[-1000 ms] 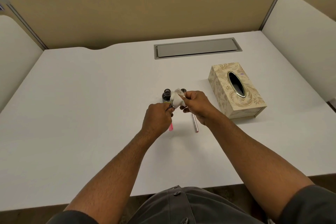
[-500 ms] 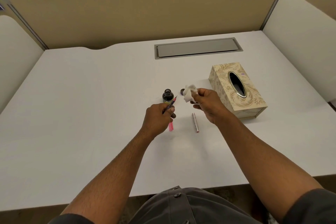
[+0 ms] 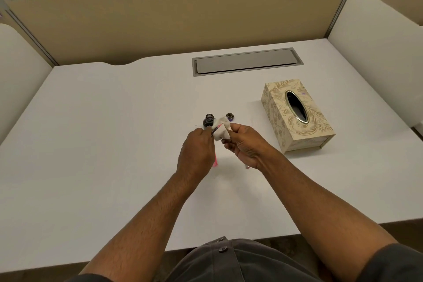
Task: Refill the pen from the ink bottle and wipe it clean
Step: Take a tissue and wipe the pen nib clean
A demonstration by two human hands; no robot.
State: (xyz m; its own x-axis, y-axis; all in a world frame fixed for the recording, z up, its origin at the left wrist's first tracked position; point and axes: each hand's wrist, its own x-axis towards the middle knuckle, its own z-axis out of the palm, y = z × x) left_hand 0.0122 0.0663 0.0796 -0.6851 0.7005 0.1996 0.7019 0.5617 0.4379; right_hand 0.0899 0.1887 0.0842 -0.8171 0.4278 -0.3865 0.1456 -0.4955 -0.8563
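My left hand (image 3: pixel 196 151) grips a pink pen (image 3: pixel 215 160), its dark front end pointing up and right into a white tissue (image 3: pixel 221 131). My right hand (image 3: pixel 243 143) pinches that tissue around the pen's tip. Just behind the hands stands the small dark ink bottle (image 3: pixel 208 120), uncapped. Its cap (image 3: pixel 229 116) lies to the right of it on the white desk (image 3: pixel 114 144). A silver pen part (image 3: pixel 247 166) lies on the desk, mostly hidden under my right wrist.
A patterned beige tissue box (image 3: pixel 295 114) sits to the right of the hands. A grey cable hatch (image 3: pixel 247 62) is set into the desk at the back. Beige partition walls enclose the desk on the back and both sides.
Half a second ago the hands were apart, the tissue held off to the right of the pen. Now my right hand has come back left and the tissue is on the pen tip again.
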